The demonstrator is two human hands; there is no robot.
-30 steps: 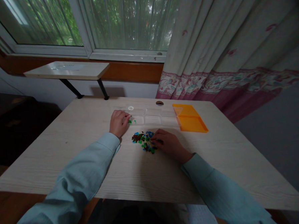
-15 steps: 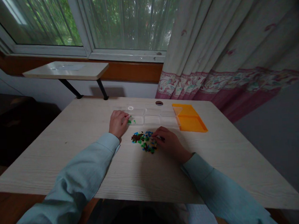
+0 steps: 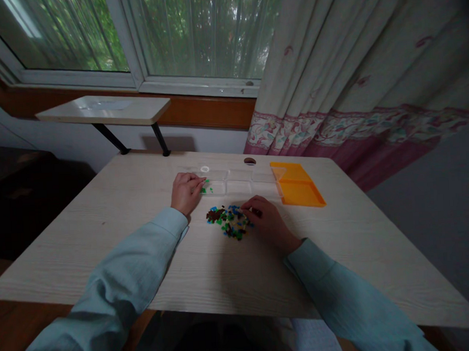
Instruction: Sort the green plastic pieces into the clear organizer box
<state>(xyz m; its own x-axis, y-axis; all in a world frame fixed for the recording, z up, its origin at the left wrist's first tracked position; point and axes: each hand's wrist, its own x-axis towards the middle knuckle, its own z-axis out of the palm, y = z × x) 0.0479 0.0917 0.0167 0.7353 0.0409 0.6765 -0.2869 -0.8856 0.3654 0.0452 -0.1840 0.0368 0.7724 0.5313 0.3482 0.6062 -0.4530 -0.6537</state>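
A small heap of tiny coloured pieces (image 3: 227,221), green, blue and brown, lies on the pale wooden table (image 3: 143,238). My right hand (image 3: 265,219) rests at the heap's right edge, fingers curled in a pinch on a piece too small to name. My left hand (image 3: 185,191) sits at the left end of a clear compartment box (image 3: 238,181), fingers curled against its wall. A few green pieces (image 3: 206,188) lie in the box's left compartment, right by my left fingertips.
An orange lid (image 3: 297,191) lies open at the box's right end. A round cable hole (image 3: 250,161) is in the table behind the box. A small raised shelf (image 3: 105,110) stands at the back left under the window. Curtains hang at the right.
My right hand has drawn slightly back to the right off the heap, uncovering more pieces. My left hand has stayed at the box.
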